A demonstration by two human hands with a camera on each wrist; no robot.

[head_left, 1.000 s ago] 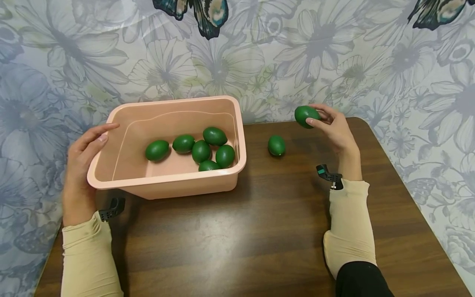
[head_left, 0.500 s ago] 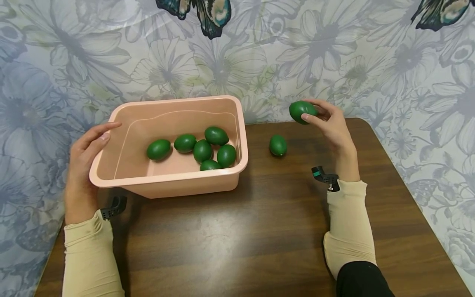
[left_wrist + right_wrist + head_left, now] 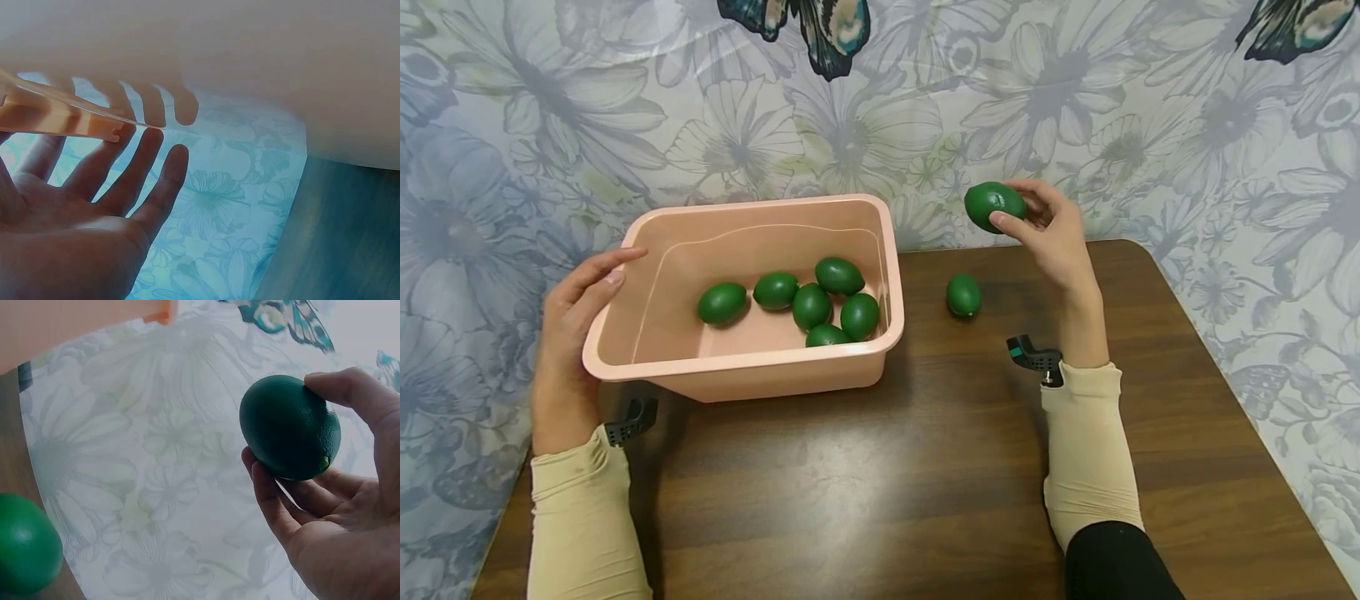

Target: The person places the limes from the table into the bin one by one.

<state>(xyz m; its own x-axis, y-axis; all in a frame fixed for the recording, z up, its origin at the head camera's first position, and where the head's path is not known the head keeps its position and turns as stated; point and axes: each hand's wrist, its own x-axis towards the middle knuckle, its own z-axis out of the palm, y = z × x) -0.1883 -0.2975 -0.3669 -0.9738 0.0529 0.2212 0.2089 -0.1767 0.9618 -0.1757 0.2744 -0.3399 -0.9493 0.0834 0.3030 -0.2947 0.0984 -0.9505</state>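
My right hand (image 3: 1054, 237) pinches a dark green lime (image 3: 995, 207) between thumb and fingers, raised above the far table edge. In the right wrist view the thumb presses one side of this lime (image 3: 289, 427) and the fingers support it from below. A second lime (image 3: 963, 296) lies on the table, between the hand and a pink plastic tub (image 3: 775, 367). My left hand (image 3: 574, 321) grips the tub's left rim, thumb and forefinger over it; its other fingers (image 3: 140, 156) extend beneath the rim outside. Several limes lie on the tub floor, mostly toward its right, one lime (image 3: 722, 303) apart on the left.
The brown wooden table (image 3: 850, 500) has its far edge against a flower-patterned wall covering (image 3: 1045, 100) with butterflies. The tub stands at the back left of the table, its right wall near the loose lime.
My right hand has lifted the lime higher and carried it left, toward the tub. The left hand keeps its hold on the rim, and the other limes stay put.
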